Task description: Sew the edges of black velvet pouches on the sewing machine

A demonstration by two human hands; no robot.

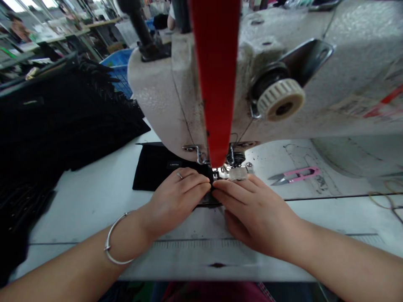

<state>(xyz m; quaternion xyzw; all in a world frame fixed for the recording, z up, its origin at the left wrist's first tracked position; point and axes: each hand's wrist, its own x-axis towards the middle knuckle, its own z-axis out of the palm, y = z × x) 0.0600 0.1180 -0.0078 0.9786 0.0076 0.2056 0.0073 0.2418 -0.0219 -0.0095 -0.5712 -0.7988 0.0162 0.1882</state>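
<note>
A black fabric piece (147,167) with a small pale-lettered label (174,165) lies flat under the head of the sewing machine (157,96). My left hand (179,197), with a ring and a silver bangle, rests on its right end, fingertips pinched together at the edge. Close beside it, my right hand (255,205) has its fingers drawn together on the fabric's edge, just in front of the presser foot (215,174). The fingertips of both hands nearly meet there. A red strip on the machine hides part of the needle area.
Pink-handled thread snips (296,175) lie right of the needle area. A large pile of black garments (63,113) covers the table's left side. Behind it stands a blue basket (121,69). A printed ruler (195,244) runs along the table's front. Other worktables and people appear far left.
</note>
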